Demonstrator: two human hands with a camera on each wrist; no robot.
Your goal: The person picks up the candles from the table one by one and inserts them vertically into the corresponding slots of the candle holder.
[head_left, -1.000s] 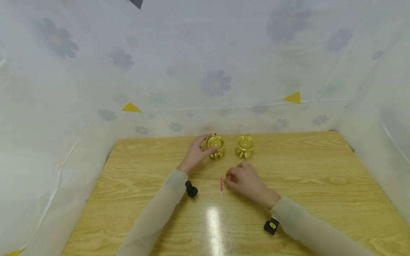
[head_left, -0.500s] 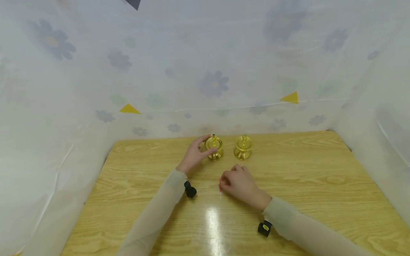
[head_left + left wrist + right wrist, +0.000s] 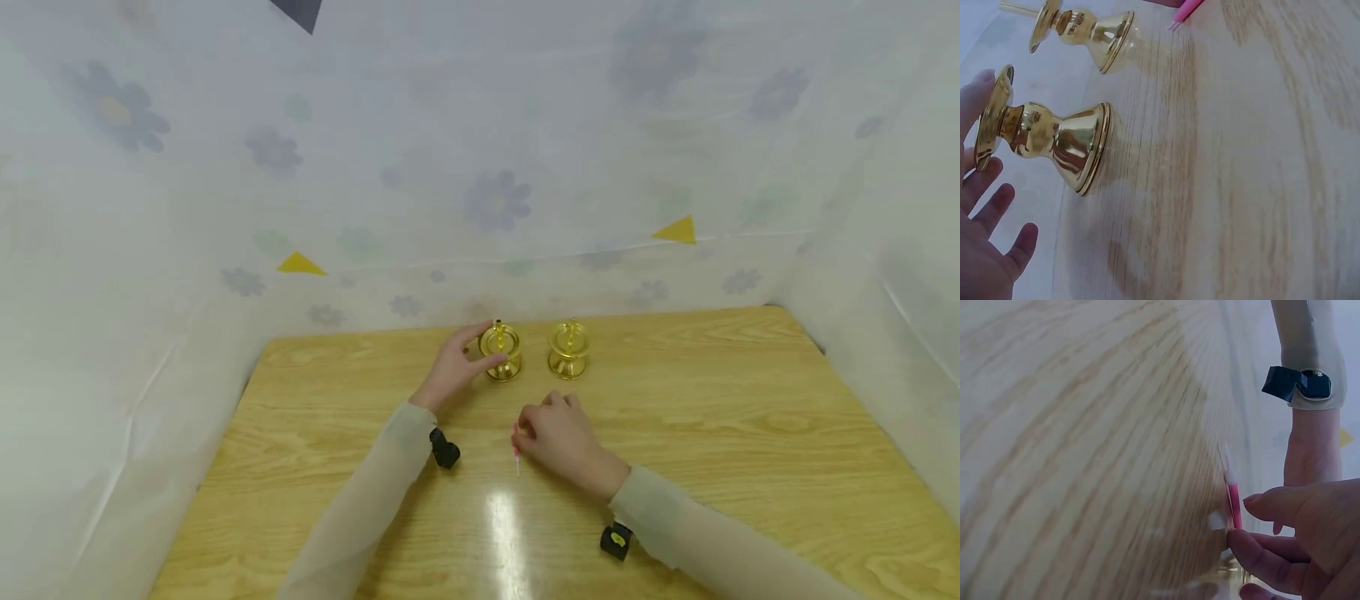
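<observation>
On the table (image 3: 750, 433), right hand (image 3: 558, 437) pinches pink stick (image 3: 1233, 503); left hand (image 3: 457, 367), fingers spread, touches gold stand (image 3: 500, 352).

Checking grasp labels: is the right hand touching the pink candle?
Touching. The right wrist view shows the right hand pinching the pink candle between fingertips; the head view agrees.

My right hand (image 3: 558, 437) covers most of the pink stick (image 3: 516, 450) on the desk (image 3: 750, 433); my left hand (image 3: 985, 250) is cut off by the left wrist view's edge.
</observation>
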